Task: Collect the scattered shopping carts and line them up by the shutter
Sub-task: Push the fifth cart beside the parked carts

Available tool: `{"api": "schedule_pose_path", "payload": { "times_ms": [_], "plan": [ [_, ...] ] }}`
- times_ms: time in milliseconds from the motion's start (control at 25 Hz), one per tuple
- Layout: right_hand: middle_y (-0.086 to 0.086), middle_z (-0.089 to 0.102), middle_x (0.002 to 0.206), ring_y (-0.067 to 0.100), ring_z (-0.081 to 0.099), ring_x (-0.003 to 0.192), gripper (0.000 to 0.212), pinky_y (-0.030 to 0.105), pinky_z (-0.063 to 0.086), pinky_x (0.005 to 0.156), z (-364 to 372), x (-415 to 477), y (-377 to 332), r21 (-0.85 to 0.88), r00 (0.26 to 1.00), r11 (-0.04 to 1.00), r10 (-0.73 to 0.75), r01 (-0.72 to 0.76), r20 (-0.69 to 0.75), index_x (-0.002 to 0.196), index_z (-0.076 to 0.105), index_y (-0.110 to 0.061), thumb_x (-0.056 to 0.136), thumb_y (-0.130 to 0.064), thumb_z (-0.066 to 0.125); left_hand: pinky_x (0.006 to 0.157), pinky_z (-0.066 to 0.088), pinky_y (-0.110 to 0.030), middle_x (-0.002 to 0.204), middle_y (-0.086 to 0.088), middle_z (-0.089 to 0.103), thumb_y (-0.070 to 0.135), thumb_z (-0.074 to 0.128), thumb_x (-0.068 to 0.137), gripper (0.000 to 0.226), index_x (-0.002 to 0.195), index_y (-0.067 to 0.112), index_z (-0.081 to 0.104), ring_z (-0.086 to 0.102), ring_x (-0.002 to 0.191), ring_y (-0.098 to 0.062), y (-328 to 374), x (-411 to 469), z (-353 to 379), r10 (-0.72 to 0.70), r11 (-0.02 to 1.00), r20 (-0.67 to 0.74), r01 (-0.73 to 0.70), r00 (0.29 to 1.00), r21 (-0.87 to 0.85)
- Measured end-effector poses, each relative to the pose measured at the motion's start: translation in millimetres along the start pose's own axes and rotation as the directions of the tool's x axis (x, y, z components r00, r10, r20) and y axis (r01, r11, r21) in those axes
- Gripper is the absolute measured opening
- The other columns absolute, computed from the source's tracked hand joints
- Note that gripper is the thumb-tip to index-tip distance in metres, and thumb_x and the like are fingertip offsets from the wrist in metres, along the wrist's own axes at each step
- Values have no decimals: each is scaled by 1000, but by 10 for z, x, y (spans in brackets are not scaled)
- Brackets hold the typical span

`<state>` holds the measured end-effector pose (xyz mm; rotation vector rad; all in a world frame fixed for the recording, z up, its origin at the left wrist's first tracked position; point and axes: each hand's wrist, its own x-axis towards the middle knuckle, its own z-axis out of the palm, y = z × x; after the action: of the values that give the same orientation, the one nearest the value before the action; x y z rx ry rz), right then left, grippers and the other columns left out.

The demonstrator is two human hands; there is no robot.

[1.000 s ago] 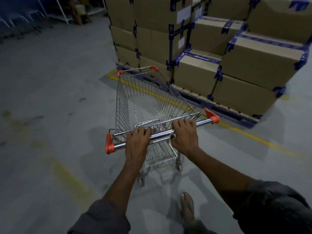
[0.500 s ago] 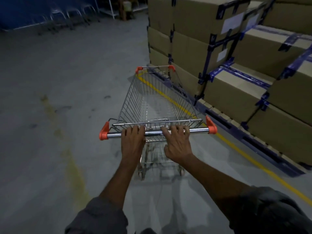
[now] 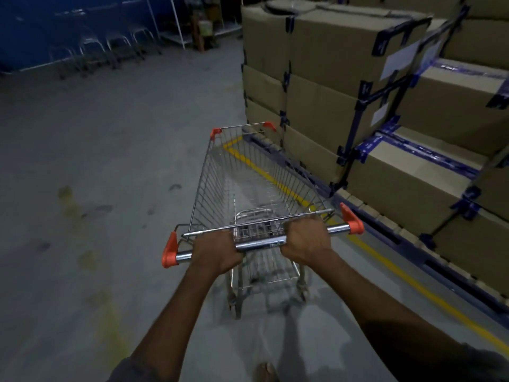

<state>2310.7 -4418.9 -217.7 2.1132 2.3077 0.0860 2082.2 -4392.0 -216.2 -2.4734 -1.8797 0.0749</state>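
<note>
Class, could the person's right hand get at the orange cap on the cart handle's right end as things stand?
Probably yes. The right hand grips the handle beside the orange cap, with only bare bar between them; nothing blocks a sideways slide.

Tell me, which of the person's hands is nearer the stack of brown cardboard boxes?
Right. The right hand grips the chrome handle bar of the silver wire shopping cart on the side toward the brown cardboard boxes; the left hand grips the bar farther from them.
</note>
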Motion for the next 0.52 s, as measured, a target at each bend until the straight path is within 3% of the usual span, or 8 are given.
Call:
{"api": "schedule_pose_path", "payload": {
  "times_ms": [120,200,360,520],
  "plan": [
    [9,72,98,32,69,94,31,33,46,75,-136,537,101,-30,993,998,-44,48,112,94,69,-15,79,-41,61,66,46,-29,99,-5,73,61,59,72,49,97,22,72,69,91,-26,-205,500,-37,77,985,268,-32,960,-168],
    [10,73,101,32,69,97,32,35,49,77,-185,971,89,-38,985,997,-61,68,159,97,69,-15,81,-43,62,69,52,-29,99,-6,74,59,55,70,50,97,20,72,70,87,-25,-346,824,-63,81,980,324,-17,943,-198],
    [9,73,100,32,69,96,32,37,52,79,-171,1840,11,-51,984,993,-102,110,149,98,70,-17,82,-44,64,76,54,-32,104,-10,73,50,53,76,45,103,19,71,70,95,-30,-611,1420,-78,6,978,208,38,978,-204],
    [5,72,87,30,70,85,22,33,48,69,-82,2741,-95,-38,993,993,-105,107,58,88,69,-19,79,-39,64,73,55,-34,93,-5,73,41,55,79,32,99,21,68,70,87,-28,-919,2049,-39,-72,996,42,74,997,-51]
  ]
}}
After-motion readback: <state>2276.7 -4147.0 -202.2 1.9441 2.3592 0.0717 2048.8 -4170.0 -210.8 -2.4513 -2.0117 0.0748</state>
